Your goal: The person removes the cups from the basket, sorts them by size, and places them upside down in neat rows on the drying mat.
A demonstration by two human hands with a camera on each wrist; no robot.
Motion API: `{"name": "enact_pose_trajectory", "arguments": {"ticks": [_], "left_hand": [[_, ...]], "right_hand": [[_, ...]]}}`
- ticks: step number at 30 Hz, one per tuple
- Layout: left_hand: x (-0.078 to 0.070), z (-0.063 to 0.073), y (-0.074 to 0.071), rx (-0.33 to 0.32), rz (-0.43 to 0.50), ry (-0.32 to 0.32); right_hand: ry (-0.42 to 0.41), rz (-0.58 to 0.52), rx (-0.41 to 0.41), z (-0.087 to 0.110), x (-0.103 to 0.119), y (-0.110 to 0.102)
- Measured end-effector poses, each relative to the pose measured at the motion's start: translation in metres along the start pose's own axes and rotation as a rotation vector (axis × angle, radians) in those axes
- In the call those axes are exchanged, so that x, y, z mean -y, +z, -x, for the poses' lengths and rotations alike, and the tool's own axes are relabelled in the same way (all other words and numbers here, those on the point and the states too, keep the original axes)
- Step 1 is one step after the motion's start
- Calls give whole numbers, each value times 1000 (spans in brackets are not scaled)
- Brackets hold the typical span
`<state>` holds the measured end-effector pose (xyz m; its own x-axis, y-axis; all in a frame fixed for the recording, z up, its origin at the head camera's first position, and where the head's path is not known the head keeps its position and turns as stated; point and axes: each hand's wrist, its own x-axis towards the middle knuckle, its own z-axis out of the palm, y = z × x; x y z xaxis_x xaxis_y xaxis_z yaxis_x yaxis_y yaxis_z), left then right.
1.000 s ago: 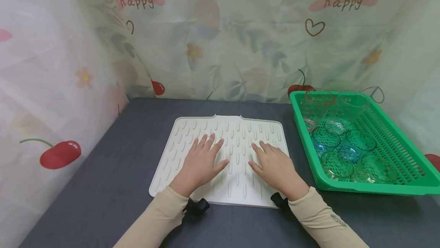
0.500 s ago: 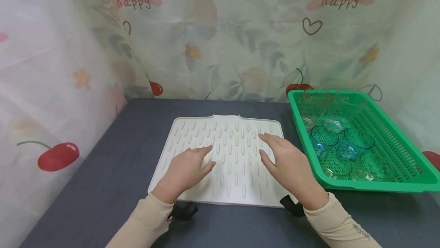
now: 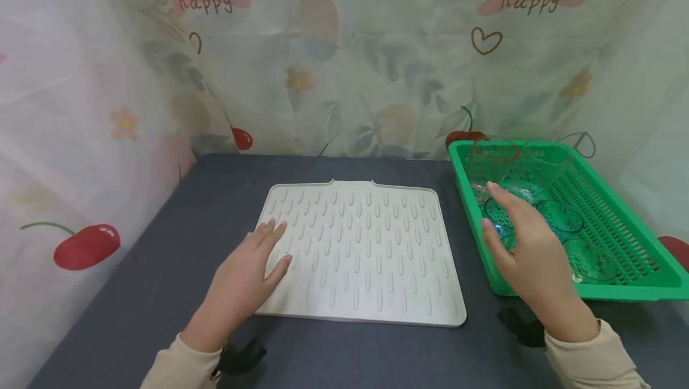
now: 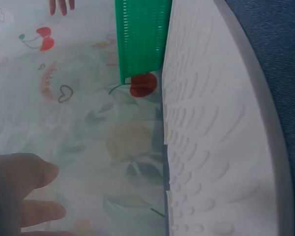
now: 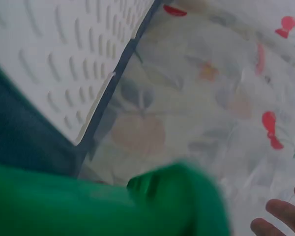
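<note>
My left hand hovers over the left edge of a white ridged draining mat, fingers extended and holding nothing. In the left wrist view its fingers show at the lower left, apart from the mat. My right hand is over the near left part of a green slotted basket, its thumb spread from the straight fingers. Several clear drinking glasses stand in the basket: a red-rimmed glass at the back, a blue-tinted glass and a clear glass nearer. The right hand partly hides others.
The dark grey table carries the mat in the middle and the basket at the right. A patterned curtain hangs close behind and along both sides. The basket's wall looms large in the right wrist view.
Both hands have moved apart from above the mat. The left hand has drifted left to the mat's edge; the right has travelled right to over the basket. Mat and glasses have stayed put.
</note>
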<state>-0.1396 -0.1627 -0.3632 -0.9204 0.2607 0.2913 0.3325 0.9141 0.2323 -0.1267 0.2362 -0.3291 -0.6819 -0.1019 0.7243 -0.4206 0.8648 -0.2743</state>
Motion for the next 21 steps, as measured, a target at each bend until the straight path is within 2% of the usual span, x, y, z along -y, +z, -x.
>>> {"name": "enact_pose_trajectory", "arguments": {"ticks": [5,11,15,21], "left_hand": [[11,15,2,-43,9,18],[18,31,9,16,-5,-1],[22,39,17,61,-44,-7],[29,47,29,102,-86,2]], "right_hand": [[57,-51,-17,5,-18,-11],[101,-107,14,13,-39,-15],[126,-126,99,18,-50,-16],[196,-150,295,22,-66,-21]]}}
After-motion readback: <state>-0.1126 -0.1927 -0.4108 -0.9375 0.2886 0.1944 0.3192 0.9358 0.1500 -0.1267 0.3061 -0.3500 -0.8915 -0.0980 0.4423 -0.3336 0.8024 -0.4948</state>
